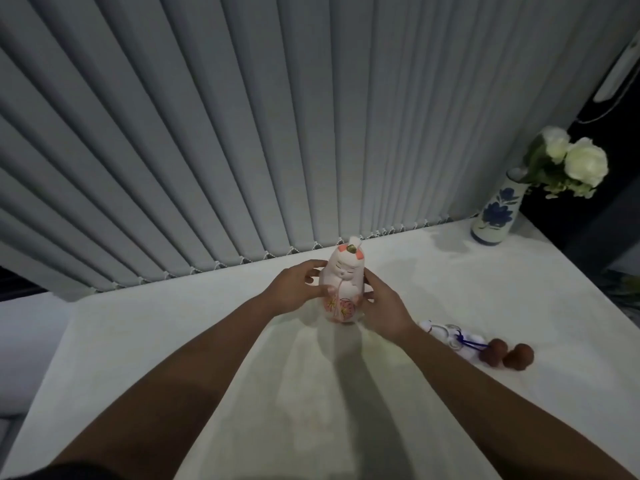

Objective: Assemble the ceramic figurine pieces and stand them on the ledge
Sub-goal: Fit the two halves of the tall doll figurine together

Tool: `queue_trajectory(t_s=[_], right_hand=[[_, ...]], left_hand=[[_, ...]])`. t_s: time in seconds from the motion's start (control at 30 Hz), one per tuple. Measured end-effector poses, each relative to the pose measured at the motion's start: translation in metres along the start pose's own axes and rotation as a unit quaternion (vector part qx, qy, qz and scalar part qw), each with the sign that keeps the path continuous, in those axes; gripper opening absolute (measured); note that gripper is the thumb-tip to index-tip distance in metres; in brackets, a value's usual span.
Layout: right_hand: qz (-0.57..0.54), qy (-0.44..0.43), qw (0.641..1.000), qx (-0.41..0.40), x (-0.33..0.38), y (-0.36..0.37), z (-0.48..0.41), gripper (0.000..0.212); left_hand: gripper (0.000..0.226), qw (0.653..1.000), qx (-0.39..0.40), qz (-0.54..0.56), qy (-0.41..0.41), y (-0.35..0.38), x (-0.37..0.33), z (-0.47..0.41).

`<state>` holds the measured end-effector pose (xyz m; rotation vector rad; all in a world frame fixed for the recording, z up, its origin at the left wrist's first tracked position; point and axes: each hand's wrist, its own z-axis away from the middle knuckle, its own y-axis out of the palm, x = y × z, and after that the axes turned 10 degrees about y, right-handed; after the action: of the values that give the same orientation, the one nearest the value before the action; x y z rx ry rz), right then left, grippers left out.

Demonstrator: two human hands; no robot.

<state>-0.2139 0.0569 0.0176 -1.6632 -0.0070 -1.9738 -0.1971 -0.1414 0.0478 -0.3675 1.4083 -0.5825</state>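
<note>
A pink and white ceramic figurine point(344, 275) with a painted face, a small topknot and flower patterns low on its body stands upright on the white ledge point(214, 341). My left hand point(294, 289) grips its left side and my right hand point(384, 306) grips its right side, fingers wrapped around the body. To the right of my right wrist lies a white ceramic piece point(450, 337) with a blue cord, on its side. Two small reddish-brown round pieces point(507, 355) lie just right of it.
Grey vertical blinds point(242, 133) hang along the back of the ledge. A white vase with blue flowers painted on it point(497, 209) holds white roses at the back right. The ledge drops off at its left and right edges.
</note>
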Motion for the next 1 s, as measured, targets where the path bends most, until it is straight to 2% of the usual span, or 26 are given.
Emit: queue_trajectory(t_s=[0.13,0.23,0.4,0.47,0.57,0.8,1.0], right_hand=[[-0.092,0.002,0.996,0.011,0.004,0.011,0.005,0.049],[-0.098,0.013,0.995,0.034,-0.003,0.014,-0.002,0.054],[-0.168,0.029,0.985,0.030,-0.007,0.022,0.001,0.045],[-0.180,0.031,0.983,0.012,-0.005,0.025,-0.001,0.045],[-0.173,0.025,0.985,-0.001,0.005,0.025,0.001,0.045],[-0.150,0.005,0.988,0.027,0.015,0.010,0.000,0.046],[-0.124,-0.025,0.992,0.025,0.035,-0.033,-0.002,0.047]], left_hand=[[0.066,1.000,0.018,-0.014,0.016,-0.006,0.005,-0.002],[0.068,1.000,0.016,-0.002,0.007,-0.006,0.013,-0.004],[0.095,0.996,0.063,0.058,-0.004,-0.003,0.028,-0.010],[0.090,0.993,0.084,0.081,0.005,-0.003,0.025,-0.013],[0.078,0.992,0.075,0.101,0.018,-0.001,0.019,-0.014],[0.067,0.993,-0.004,0.115,0.030,0.002,0.006,-0.008],[0.065,0.991,-0.035,0.112,0.067,0.003,-0.042,-0.013]])
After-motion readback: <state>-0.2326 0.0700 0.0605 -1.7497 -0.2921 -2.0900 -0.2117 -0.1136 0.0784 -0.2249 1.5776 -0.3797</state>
